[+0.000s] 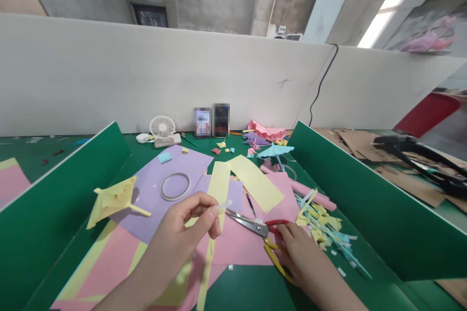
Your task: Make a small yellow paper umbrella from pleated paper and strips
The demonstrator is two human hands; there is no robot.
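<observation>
My left hand [195,221] is closed in a pinch, with a small translucent strip that looks like clear tape [224,205] sticking out past the fingertips. Fingers of my right hand [297,250] wrap round the scissors [257,226], which have one red and one yellow handle. The blades point left, their tips close to the tape. Below both hands lie pink paper sheets [251,250] and a narrow yellow paper strip [205,272]. A ring-shaped tape roll [175,198] rests on purple paper [140,211] to the left.
A yellow paper umbrella [115,201] lies at the left, a blue paper umbrella [276,150] at the back right. Paper scraps [324,226] are heaped on the right. Green side panels [365,209] flank the work area. A small white fan [162,129] and two phones [203,123] stand behind.
</observation>
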